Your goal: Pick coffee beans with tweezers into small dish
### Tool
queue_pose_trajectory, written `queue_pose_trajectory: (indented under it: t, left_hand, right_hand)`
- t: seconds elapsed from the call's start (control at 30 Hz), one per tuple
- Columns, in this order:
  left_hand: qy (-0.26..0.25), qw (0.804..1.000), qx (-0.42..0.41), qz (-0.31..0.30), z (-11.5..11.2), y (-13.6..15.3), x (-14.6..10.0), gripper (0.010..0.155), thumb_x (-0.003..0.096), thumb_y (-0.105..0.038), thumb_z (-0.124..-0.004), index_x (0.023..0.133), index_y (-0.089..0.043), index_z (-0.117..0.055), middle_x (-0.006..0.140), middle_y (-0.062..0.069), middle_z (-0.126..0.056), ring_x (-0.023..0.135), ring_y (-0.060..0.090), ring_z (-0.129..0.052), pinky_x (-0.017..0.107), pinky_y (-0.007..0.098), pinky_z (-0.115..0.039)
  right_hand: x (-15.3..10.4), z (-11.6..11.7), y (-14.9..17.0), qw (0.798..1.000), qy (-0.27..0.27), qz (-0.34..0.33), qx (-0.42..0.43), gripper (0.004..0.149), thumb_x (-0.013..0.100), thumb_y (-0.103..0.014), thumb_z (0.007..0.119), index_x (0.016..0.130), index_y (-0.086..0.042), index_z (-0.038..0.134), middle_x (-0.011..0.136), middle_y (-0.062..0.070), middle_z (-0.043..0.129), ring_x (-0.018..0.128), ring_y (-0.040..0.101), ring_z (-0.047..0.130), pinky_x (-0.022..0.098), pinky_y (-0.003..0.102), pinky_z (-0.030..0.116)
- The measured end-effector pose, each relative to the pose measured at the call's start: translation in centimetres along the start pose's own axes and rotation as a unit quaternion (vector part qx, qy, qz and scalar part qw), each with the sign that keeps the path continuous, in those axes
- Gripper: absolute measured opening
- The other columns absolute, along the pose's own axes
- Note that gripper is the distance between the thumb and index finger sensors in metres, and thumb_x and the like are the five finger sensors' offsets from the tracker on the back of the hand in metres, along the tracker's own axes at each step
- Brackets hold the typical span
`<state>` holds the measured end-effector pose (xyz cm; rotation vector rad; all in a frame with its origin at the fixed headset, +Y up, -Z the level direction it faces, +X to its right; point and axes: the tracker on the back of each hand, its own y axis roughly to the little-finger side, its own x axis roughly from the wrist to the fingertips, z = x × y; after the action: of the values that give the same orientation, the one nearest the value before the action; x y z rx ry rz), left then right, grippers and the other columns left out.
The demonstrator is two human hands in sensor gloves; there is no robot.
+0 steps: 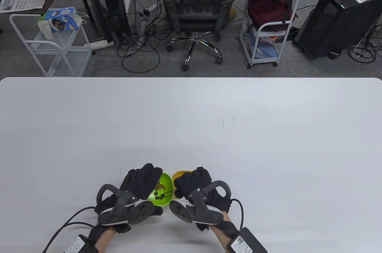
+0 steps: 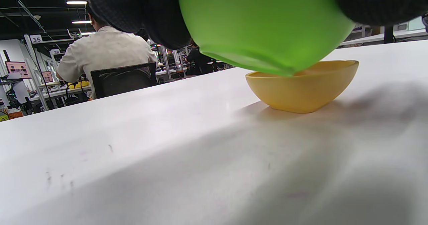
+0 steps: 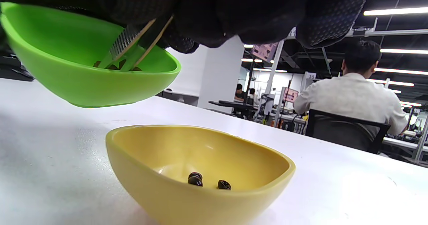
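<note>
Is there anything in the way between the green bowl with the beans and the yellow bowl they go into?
Nothing visible. The left hand holds the green bowl raised just beside the yellow bowl, with open air between their rims. The tweezers, held by the right hand, already reach into the green bowl.

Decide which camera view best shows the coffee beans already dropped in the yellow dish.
The right wrist view: it looks into the yellow dish, with three beans on its floor. The left wrist view shows only the dish's outside; in the table view the right hand hides its inside.
</note>
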<state>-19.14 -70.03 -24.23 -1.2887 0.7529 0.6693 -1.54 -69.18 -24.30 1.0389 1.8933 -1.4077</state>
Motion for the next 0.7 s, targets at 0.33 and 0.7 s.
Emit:
queue_pose_trajectory:
  t: [0.33, 0.7]
  left_hand:
    - [0.0, 1.0, -0.001, 0.0, 0.01, -0.04, 0.01, 0.111, 0.0329, -0.071, -0.072, 0.118, -0.004, -0.049, 0.12, 0.031, -0.061, 0.099, 0.043, -0.086, 0.075, 0.062, -0.072]
    - [0.0, 1.0, -0.002, 0.001, 0.01, -0.03, 0.02, 0.111, 0.033, -0.071, -0.072, 0.118, -0.004, -0.049, 0.12, 0.03, -0.06, 0.099, 0.043, -0.086, 0.075, 0.062, -0.072]
  right_hand:
    - [0.11, -0.06, -0.13, 1.0, -0.008, 0.001, -0.002, 0.042, 0.042, -0.038, 0.065, 0.079, -0.021, 0.076, 0.061, -0.003, 0.087, 0.043, 0.019, 0.091, 0.068, 0.058, 0.072]
    - [0.18, -0.26, 0.3, 1.0, -0.002, 0.012, 0.012, 0.042, 0.042, -0.038, 0.065, 0.08, -0.021, 0.076, 0.061, -0.003, 0.086, 0.044, 0.019, 0.091, 0.068, 0.058, 0.072]
